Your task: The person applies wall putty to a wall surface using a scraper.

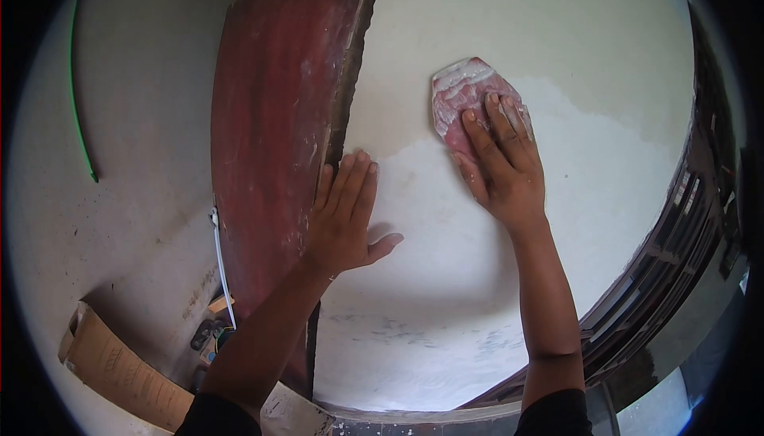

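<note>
My right hand [506,161] presses a creased red sheet [465,101], which looks like sandpaper, against the white wall [446,237]. White powder or paste is smeared across the sheet, most of all along its upper edge. The fingers lie over its lower right part and hide it there. My left hand [346,213] is open and flat, fingers pointing up and thumb spread. It rests at the wall's left edge, beside the dark red wooden panel [274,117], and holds nothing. A damp-looking, greyer area covers the wall's upper part, with a brighter white area below.
A dark metal grille [660,253] runs along the right side. At lower left stands a brown cardboard piece [123,364], near a white cable [221,265]. A green line [74,86] hangs on the grey wall [151,93] at left. A ledge [398,422] runs along the bottom.
</note>
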Demonstrator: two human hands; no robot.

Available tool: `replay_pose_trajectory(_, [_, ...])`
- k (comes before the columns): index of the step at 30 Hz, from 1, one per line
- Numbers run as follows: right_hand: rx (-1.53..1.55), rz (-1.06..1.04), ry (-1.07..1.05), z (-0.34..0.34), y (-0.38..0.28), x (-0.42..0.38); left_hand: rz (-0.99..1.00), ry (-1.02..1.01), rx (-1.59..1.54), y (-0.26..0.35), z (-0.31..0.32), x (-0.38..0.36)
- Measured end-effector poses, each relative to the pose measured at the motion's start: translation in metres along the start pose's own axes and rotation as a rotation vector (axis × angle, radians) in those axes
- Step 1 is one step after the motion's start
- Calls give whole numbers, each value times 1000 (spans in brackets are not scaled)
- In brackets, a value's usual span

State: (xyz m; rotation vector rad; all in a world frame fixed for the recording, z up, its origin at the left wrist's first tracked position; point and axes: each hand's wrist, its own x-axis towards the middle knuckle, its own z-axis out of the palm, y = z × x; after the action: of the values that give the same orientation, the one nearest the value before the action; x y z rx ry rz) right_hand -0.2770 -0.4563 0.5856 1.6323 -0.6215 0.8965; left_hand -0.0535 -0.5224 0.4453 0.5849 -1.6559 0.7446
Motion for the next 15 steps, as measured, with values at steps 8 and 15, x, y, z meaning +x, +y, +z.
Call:
replay_pose_trajectory(8, [1,-71,-51,-11,13,-30,9,14,17,0,2,1])
replay_pose_trajectory(15, [-8,-45,-76,-11,12,-16,7,4,7,-1,2,-1])
